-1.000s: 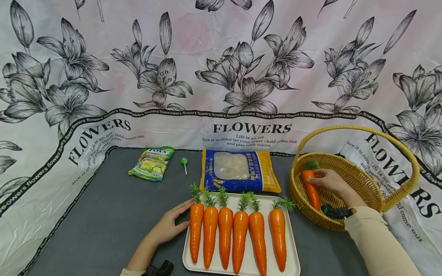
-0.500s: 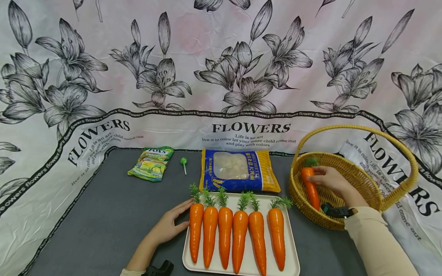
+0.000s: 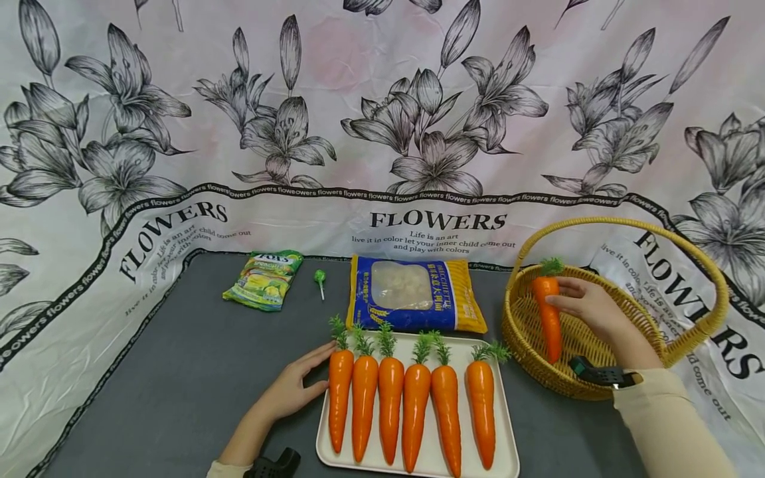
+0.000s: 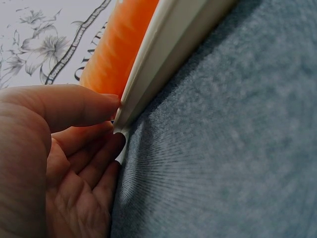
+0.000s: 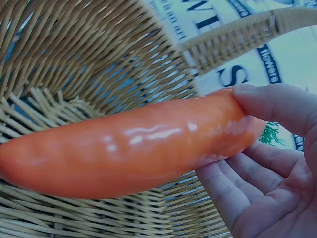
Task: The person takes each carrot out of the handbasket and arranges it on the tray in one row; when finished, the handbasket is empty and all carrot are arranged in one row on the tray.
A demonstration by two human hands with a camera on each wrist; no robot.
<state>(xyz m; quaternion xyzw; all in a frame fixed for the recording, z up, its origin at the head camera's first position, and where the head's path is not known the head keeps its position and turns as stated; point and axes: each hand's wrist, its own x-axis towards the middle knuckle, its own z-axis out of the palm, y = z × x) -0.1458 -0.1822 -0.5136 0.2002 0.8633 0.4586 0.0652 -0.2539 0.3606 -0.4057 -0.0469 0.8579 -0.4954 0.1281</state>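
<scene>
My right hand [image 3: 588, 309] pinches an orange carrot [image 3: 547, 318] with a green tuft near its upper end, thumb on one side and fingers on the other. In the right wrist view the carrot [image 5: 129, 146] lies across the woven basket's inside [image 5: 99, 64]. My left hand [image 3: 289, 388] rests against the left edge of a white tray [image 3: 472, 344]; its thumb and fingertips are at the rim [image 4: 143, 64] in the left wrist view. Several carrots [image 3: 390, 411] with green tops lie side by side on that tray, with a wider gap before the rightmost one.
A yellow wicker basket [image 3: 642, 318] with a tall arched handle stands right of the tray. Behind the tray lies a blue and yellow pasta bag [image 3: 442, 295]. Further left are a green lollipop [image 3: 319, 277] and a green candy bag [image 3: 265, 282]. Flower-printed cloth [image 3: 335, 159] rises behind.
My right hand has shifted slightly to the right with the carrot, which stands a little more upright over the basket. The left hand stays at the tray's edge.
</scene>
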